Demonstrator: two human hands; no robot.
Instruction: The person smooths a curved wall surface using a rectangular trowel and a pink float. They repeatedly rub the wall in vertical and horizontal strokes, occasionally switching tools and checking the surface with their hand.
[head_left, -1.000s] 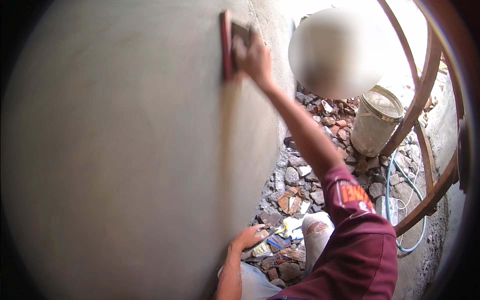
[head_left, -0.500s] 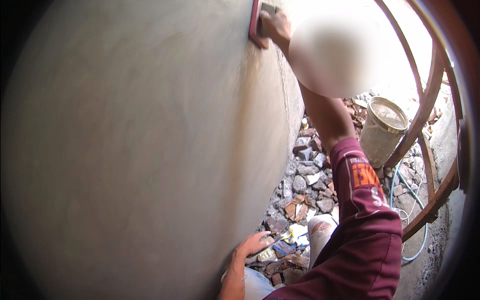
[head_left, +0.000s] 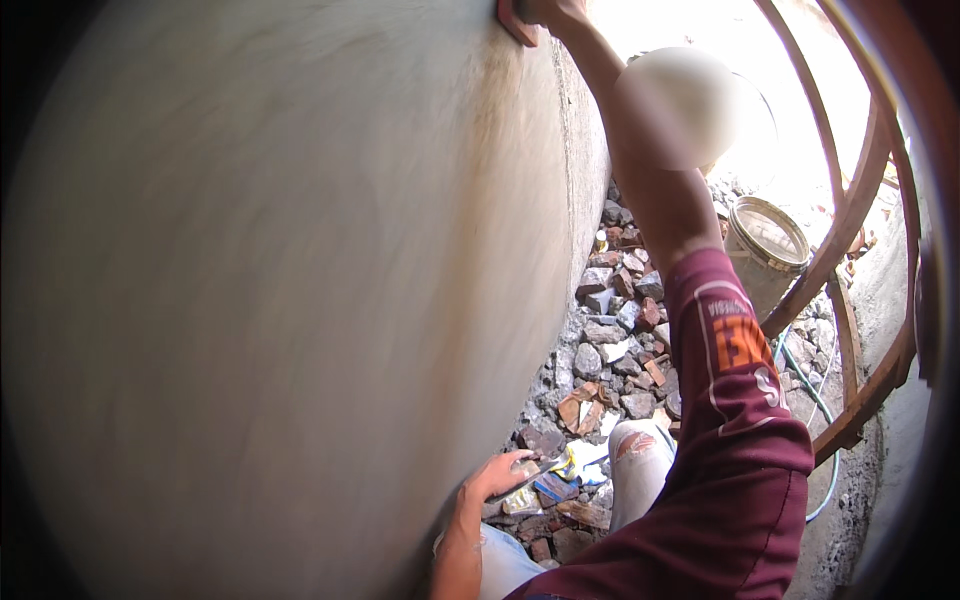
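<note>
At the top edge, my right hand [head_left: 550, 10] grips a plastering float [head_left: 519, 27] with a reddish plate, pressed against the smooth grey plastered wall [head_left: 280, 300]. The frame cuts off part of both the hand and the float. A brownish streak runs down the wall below it. Low down, near the wall's lower right side, my left hand [head_left: 495, 474] has its fingers curled over a thin flat tool [head_left: 537, 474]. This tool shows nearly edge-on, so its exact kind is unclear.
Broken bricks and stones [head_left: 610, 350] cover the ground, with torn packaging [head_left: 580, 462] among them. An open, dirty bucket [head_left: 765, 250] stands to the right, beside a brown frame of bars [head_left: 855, 215] and a blue-green hose [head_left: 815, 395]. My knee [head_left: 640, 450] is bent over the rubble.
My right hand and the float have moved farther up the wall, partly out of the picture. The left hand has stayed low, almost in the same place.
</note>
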